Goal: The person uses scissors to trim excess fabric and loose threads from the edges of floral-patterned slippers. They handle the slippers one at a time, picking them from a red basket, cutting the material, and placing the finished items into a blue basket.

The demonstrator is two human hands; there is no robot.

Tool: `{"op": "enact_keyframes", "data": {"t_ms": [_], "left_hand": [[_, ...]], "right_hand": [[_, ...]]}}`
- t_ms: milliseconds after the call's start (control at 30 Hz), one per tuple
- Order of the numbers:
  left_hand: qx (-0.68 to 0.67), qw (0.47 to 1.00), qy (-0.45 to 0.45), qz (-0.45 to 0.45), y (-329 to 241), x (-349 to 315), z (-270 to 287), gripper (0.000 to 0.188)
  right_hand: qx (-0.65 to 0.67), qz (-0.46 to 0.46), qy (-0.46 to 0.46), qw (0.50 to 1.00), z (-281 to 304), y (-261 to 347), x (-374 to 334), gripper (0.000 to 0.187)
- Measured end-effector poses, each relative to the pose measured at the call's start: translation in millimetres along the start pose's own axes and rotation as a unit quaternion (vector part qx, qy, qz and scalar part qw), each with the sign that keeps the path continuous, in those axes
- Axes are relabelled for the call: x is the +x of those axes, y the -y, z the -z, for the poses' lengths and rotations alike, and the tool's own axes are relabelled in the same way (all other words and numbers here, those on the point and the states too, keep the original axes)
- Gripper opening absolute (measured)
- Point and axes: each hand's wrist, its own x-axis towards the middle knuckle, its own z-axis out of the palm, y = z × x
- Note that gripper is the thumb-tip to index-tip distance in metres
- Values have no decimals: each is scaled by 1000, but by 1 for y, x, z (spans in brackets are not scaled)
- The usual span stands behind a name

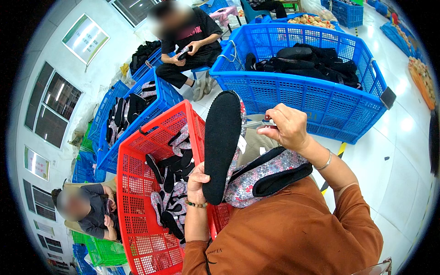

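Note:
My left hand [198, 183] is closed round the heel end of a floral cloth slipper [223, 142], its long black sole turned up toward me. A white tag sticks out at the slipper's side. In my right hand [288, 127] is a pair of small thread snips [265, 123], pinched between thumb and fingers, the metal blades pointing at the slipper's edge near the toe. Whether they touch the cloth I cannot tell. Across my lap lies another floral slipper [279, 176] with a black lining, close below my right forearm.
A red crate [137, 188] with several floral slippers stands at my left. Ahead to the right, a large blue crate [293, 98] holds black slippers. Another blue crate [158, 103] stands behind the red one. Two people sit nearby, one [190, 43] handling a slipper.

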Motion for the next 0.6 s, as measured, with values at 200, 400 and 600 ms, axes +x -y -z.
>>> {"op": "enact_keyframes", "data": {"t_ms": [200,400,600], "left_hand": [[-10,1000,20,15,1,2,7,62],[-52,998,31,22,3,2,9,58],[-70,996,41,25,3,3,9,56]], "right_hand": [[34,9,-6,999,-5,0,2,35],[89,-5,41,995,-4,-2,0,34],[104,-38,20,994,2,-1,3,34]]}}
